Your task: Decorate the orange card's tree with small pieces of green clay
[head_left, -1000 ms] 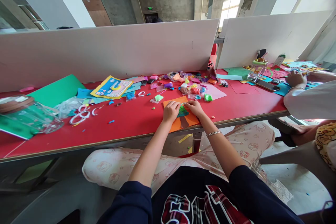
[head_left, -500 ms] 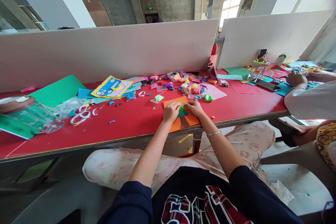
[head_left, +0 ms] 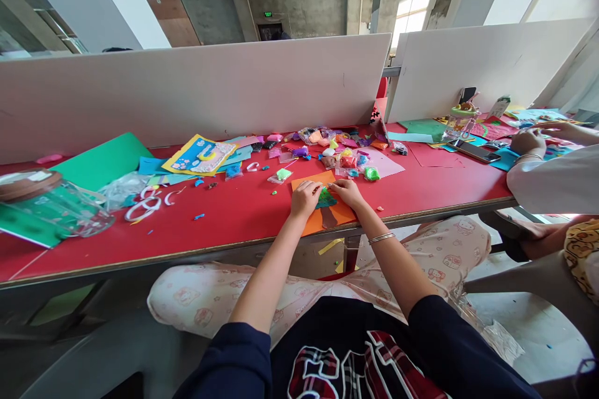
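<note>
An orange card lies at the front edge of the red table, carrying a clay tree with a green crown and a brown trunk. My left hand rests on the card's left part, fingers curled with the tips touching the crown's top. My right hand sits on the card's right side, fingers bent and pinched against the top of the green crown. What the fingertips pinch is too small to name.
Small bags of coloured clay lie behind the card. A yellow and blue craft card, green paper, white clay rings and a glass jar sit at left. White partition boards stand behind. Another person's hand works near a phone at right.
My hands stay in place on the tree. The other person's hand at the right has shifted slightly.
</note>
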The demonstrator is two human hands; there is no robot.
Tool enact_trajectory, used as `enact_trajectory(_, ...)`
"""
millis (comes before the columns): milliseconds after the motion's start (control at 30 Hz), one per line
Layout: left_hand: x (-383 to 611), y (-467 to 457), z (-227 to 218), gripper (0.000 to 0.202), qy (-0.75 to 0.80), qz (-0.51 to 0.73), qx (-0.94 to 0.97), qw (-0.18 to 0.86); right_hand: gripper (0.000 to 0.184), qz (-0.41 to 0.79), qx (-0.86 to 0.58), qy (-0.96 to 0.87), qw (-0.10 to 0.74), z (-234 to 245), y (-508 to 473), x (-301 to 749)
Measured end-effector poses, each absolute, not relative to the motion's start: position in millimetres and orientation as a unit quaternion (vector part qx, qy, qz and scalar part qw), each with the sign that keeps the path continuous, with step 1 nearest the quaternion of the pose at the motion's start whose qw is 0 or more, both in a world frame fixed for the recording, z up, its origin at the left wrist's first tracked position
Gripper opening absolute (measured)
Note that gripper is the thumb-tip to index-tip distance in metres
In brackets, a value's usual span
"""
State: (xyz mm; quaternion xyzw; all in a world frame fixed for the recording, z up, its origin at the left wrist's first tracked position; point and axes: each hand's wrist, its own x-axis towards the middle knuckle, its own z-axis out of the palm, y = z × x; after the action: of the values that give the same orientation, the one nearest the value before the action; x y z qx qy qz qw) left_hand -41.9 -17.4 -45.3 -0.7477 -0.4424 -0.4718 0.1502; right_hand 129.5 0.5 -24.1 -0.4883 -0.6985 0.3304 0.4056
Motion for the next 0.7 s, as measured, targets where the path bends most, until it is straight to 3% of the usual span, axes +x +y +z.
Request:
enact_trajectory(267,-40.3,-20.1,-42.2,0.023,-0.451,-0.466,-0.747,0.147,0.031,0.337,-0.484,-0.695,0.412,-23.1,-1.4,129.7)
enact_trajectory(700,-41.0,-20.2,-41.9,0.008,-0.469,-0.461,-0.742,0.13,0.03,0.34,-0.49,-0.692,0.407,-24.1,0.3,129.6)
